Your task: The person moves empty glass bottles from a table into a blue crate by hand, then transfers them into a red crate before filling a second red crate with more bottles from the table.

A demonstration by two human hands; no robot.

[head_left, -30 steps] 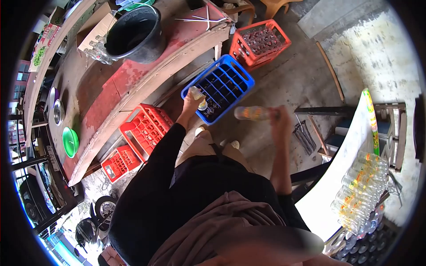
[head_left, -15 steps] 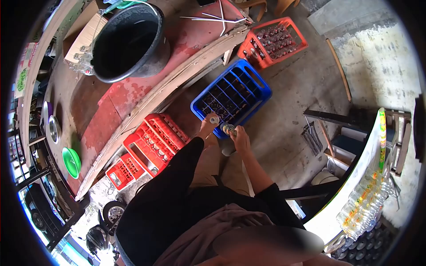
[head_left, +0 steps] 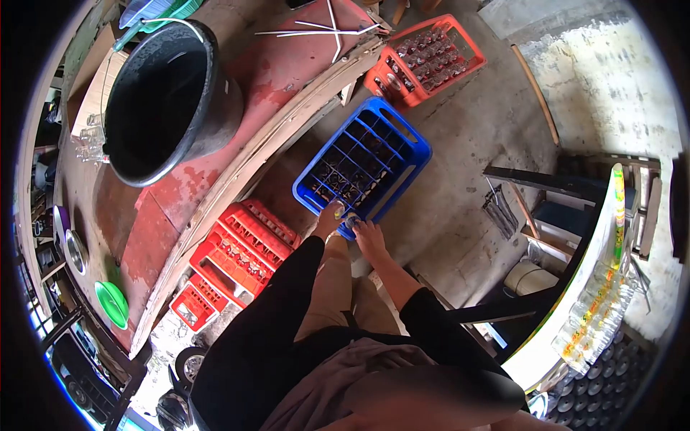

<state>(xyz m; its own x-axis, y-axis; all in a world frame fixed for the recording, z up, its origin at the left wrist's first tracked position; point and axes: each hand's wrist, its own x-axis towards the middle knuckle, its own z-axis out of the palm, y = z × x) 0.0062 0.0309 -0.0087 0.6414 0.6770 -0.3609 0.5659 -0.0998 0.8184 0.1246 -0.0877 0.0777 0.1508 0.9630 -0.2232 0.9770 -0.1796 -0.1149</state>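
Note:
Over the near end of the blue bottle crate (head_left: 408, 179), both of my hands are close together. My left hand (head_left: 329, 220) is closed around a small glass bottle (head_left: 338, 210), which is mostly hidden by the fingers. To its right, my right hand (head_left: 369, 241) grips another glass bottle (head_left: 351, 220) at the crate's near rim. The crate has a grid of dark compartments and stands on the concrete floor in front of my legs.
Red crates (head_left: 241, 248) stand left of my legs, and a red crate of bottles (head_left: 435, 57) is beyond the blue one. A black bucket (head_left: 228, 108) and a green bowl (head_left: 112, 304) rest on the red-topped table (head_left: 159, 230). Packed bottles (head_left: 589, 320) are at right.
Both hands have moved slightly down and left in view with their bottles, drawing closer to the crate's near end. The whole view has shifted a little.

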